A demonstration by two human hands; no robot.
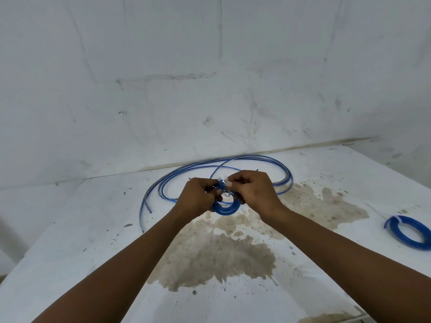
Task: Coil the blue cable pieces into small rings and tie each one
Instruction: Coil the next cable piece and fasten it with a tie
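We see a white table (93, 241) with a scuffed, speckled top. A big brownish stain (217, 255) spreads over its middle, reaching toward the far right, and a smaller stain (326, 318) shows at the near edge. Behind the table stands a white wall (210, 66), marked with grey smudges and faint lines.

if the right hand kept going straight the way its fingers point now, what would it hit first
The right hand points left across the small blue coil, so it would most likely meet the left hand first, which grips the same coil right beside it. Depth is hard to judge from this one view.
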